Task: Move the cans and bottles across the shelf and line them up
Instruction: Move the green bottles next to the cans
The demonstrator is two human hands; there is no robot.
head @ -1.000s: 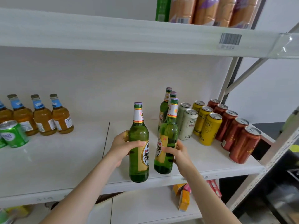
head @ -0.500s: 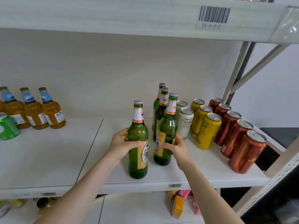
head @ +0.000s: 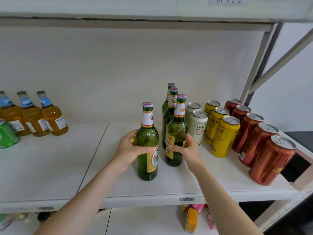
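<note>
Two green bottles stand upright on the shelf (head: 50,167): the left hand (head: 128,146) grips the nearer bottle (head: 147,160), the right hand (head: 188,150) the second bottle (head: 176,131) at its 1 o'clock. At 9 o'clock a green can (head: 6,136) is cut off. White cans (head: 198,128) at 3 o'clock read "SIDK".

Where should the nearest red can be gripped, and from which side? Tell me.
Grip the nearest red can round its mid-body, coming from the shelf's front edge. It stands on its base, first in its row. Another red can sits close behind, and yellow cans stand to its left.
</note>
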